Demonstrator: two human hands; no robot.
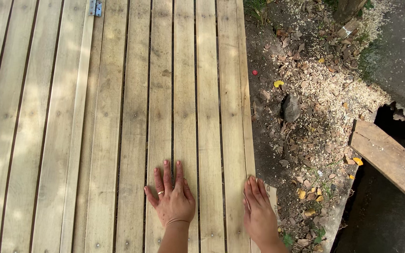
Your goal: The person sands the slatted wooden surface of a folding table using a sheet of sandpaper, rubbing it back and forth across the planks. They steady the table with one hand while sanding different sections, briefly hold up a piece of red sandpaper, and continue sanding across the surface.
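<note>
The slatted wooden panel point(118, 117) lies flat over the dirt, looking stiff and heavy, best gripped along its right edge. The left hand point(172, 199) rests open, palm down, on the slats; the right hand point(258, 213) lies open at that edge, beside the leaf-strewn ground point(305, 117).

We see bare ground point(305, 140) to the right, strewn with dry leaves point(301, 75) and pale sawdust point(348, 89). A grey stone point(291, 108) lies there. A weathered plank point(392, 161) spans a dark gap point(380, 211). Dappled sunlight falls across everything.
</note>
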